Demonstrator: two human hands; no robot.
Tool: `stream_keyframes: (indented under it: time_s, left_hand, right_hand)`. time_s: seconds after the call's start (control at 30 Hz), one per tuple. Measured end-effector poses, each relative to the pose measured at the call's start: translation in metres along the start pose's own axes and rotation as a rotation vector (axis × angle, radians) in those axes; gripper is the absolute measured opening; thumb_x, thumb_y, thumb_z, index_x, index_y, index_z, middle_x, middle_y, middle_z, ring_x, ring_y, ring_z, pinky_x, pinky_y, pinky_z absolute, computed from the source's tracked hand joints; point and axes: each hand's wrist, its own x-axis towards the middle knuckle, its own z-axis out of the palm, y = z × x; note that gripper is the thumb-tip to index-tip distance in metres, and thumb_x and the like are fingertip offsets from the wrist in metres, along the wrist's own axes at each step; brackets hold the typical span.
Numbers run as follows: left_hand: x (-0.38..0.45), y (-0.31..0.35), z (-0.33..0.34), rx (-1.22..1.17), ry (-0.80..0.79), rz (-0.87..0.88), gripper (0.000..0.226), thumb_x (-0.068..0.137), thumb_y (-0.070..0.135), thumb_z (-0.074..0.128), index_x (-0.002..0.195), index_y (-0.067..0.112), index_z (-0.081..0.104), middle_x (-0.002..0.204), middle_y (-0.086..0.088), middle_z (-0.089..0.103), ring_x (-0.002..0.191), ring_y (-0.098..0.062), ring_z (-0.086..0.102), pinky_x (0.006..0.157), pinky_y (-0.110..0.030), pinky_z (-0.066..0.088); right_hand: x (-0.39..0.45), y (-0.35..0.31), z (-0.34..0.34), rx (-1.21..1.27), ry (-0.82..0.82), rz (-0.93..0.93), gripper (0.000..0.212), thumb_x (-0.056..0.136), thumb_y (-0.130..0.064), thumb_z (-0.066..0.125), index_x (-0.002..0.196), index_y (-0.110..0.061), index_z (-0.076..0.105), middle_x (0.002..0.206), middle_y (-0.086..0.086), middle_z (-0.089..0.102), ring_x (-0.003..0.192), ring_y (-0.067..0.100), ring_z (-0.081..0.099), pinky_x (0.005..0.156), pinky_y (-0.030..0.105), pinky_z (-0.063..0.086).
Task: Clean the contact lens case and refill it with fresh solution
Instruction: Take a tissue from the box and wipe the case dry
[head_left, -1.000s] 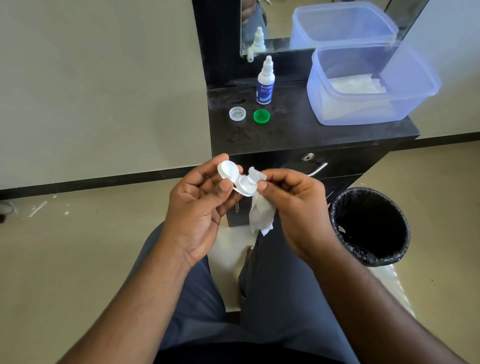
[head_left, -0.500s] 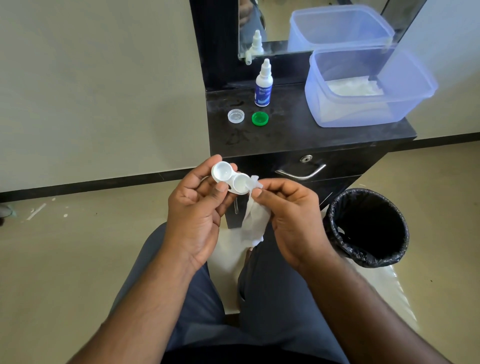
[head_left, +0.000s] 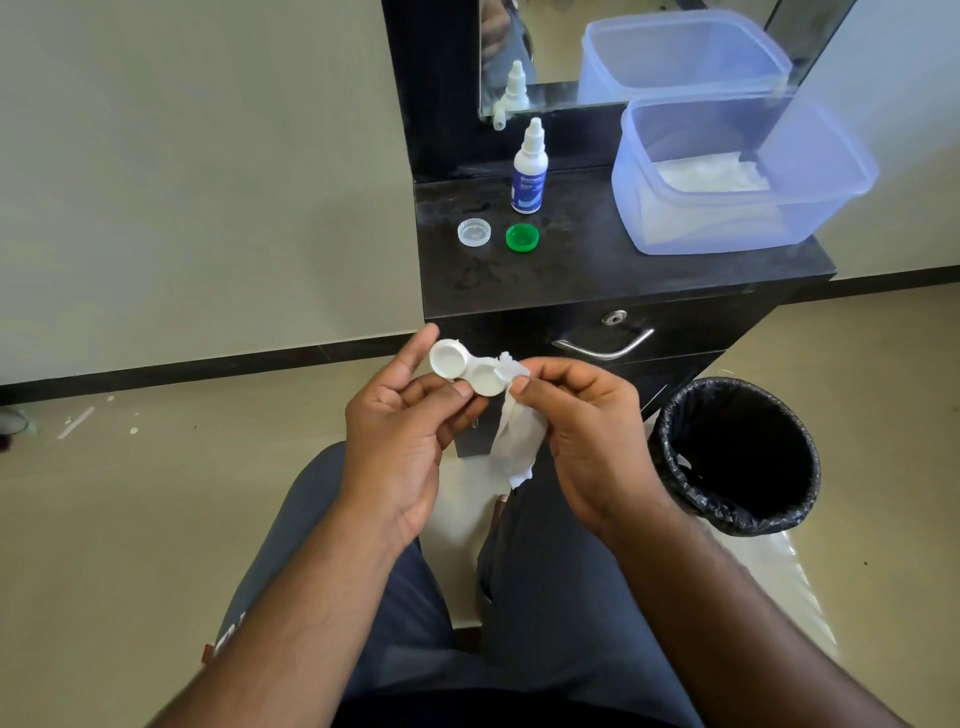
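While the left hand (head_left: 400, 431) pinches the lens case (head_left: 467, 370) wells-up for wiping | right hand (head_left: 582, 421) pinches a tissue (head_left: 514, 441) at its 3 o'clock well | bottle (head_left: 529, 174), caps wait at 12 o'clock.

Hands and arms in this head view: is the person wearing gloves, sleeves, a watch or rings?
Nothing worn shows. The left hand and right hand are bare, with no gloves, and no rings show. Both forearms are uncovered down to the bottom edge of the picture, with no sleeve, watch or band in sight.
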Motion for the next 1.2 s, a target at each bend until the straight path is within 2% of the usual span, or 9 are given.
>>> stream_keyframes:
  time_s: [0.17, 0.23, 0.37, 0.5, 0.6, 0.77, 0.93, 1.07, 1.2]
  left_hand:
    - [-0.001, 0.002, -0.003, 0.116, 0.036, 0.032, 0.028, 0.078, -0.008, 0.066, 0.104, 0.004, 0.067, 0.093, -0.018, 0.073, 0.087, -0.031, 0.071, 0.078, -0.037, 0.056]
    - [-0.001, 0.005, -0.004, 0.166, 0.016, 0.043, 0.024, 0.078, -0.007, 0.067, 0.099, 0.004, 0.069, 0.090, -0.017, 0.074, 0.083, -0.031, 0.072, 0.076, -0.037, 0.057]
    - [0.000, 0.008, -0.008, 0.233, -0.042, 0.039, 0.025, 0.079, -0.002, 0.067, 0.102, 0.007, 0.069, 0.092, -0.013, 0.075, 0.087, -0.027, 0.072, 0.077, -0.037, 0.058]
    - [-0.001, 0.004, -0.009, 0.237, 0.023, 0.072, 0.025, 0.080, 0.000, 0.067, 0.103, 0.006, 0.070, 0.091, -0.012, 0.075, 0.085, -0.025, 0.072, 0.075, -0.035, 0.058]
    - [0.000, 0.003, -0.010, 0.287, 0.023, 0.097, 0.024, 0.080, -0.002, 0.068, 0.103, 0.005, 0.070, 0.088, -0.012, 0.075, 0.081, -0.026, 0.072, 0.072, -0.034, 0.058]
    - [-0.001, 0.006, -0.010, 0.414, -0.057, 0.138, 0.025, 0.080, -0.002, 0.068, 0.104, 0.007, 0.071, 0.087, -0.008, 0.076, 0.078, -0.021, 0.072, 0.068, -0.029, 0.056]
    - [-0.001, 0.005, -0.013, 0.412, -0.017, 0.171, 0.025, 0.080, -0.003, 0.069, 0.102, 0.008, 0.071, 0.082, -0.011, 0.075, 0.074, -0.023, 0.071, 0.065, -0.029, 0.055]
    - [-0.003, 0.004, -0.010, 0.445, -0.049, 0.164, 0.018, 0.077, -0.004, 0.071, 0.092, 0.006, 0.072, 0.080, -0.008, 0.076, 0.072, -0.022, 0.072, 0.064, -0.030, 0.056]
    - [-0.001, 0.008, -0.010, 0.448, -0.056, 0.195, 0.020, 0.078, -0.002, 0.071, 0.096, 0.006, 0.073, 0.085, -0.006, 0.076, 0.077, -0.022, 0.073, 0.064, -0.027, 0.055]
  right_hand:
    - [0.009, -0.012, 0.001, -0.059, -0.033, 0.039, 0.009, 0.084, -0.001, 0.065, 0.083, -0.004, 0.073, 0.076, 0.011, 0.070, 0.070, 0.022, 0.065, 0.060, 0.034, 0.051]
    - [0.014, -0.016, 0.001, -0.080, -0.052, 0.043, 0.011, 0.084, 0.000, 0.065, 0.080, -0.005, 0.074, 0.075, 0.013, 0.070, 0.067, 0.022, 0.064, 0.061, 0.033, 0.052]
    - [0.018, -0.019, -0.005, -0.120, -0.113, 0.085, 0.012, 0.082, 0.001, 0.065, 0.080, -0.006, 0.075, 0.080, 0.018, 0.071, 0.076, 0.028, 0.064, 0.073, 0.040, 0.052]
    - [0.012, -0.013, -0.004, -0.204, -0.135, 0.085, 0.010, 0.083, -0.001, 0.066, 0.082, -0.003, 0.075, 0.081, 0.024, 0.070, 0.073, 0.027, 0.063, 0.069, 0.041, 0.051]
    - [0.012, -0.011, -0.002, -0.253, -0.087, 0.039, 0.008, 0.081, -0.002, 0.067, 0.081, -0.005, 0.075, 0.077, 0.016, 0.072, 0.070, 0.023, 0.065, 0.066, 0.037, 0.053]
    - [0.016, -0.016, -0.002, -0.359, -0.110, 0.000, 0.009, 0.081, -0.004, 0.068, 0.082, -0.008, 0.076, 0.079, 0.010, 0.074, 0.081, 0.033, 0.069, 0.078, 0.047, 0.056]
    - [0.012, -0.014, -0.003, -0.480, -0.154, -0.011, 0.008, 0.082, -0.009, 0.069, 0.082, -0.014, 0.076, 0.077, 0.000, 0.074, 0.077, 0.020, 0.068, 0.073, 0.040, 0.056]
    - [0.015, -0.018, -0.002, -0.459, -0.150, -0.021, 0.007, 0.082, -0.008, 0.070, 0.081, -0.012, 0.076, 0.078, 0.003, 0.074, 0.079, 0.024, 0.070, 0.077, 0.045, 0.058]
    - [0.010, -0.012, -0.003, -0.405, -0.124, -0.016, 0.006, 0.083, -0.011, 0.070, 0.083, -0.013, 0.076, 0.080, 0.005, 0.075, 0.082, 0.028, 0.070, 0.081, 0.050, 0.057]
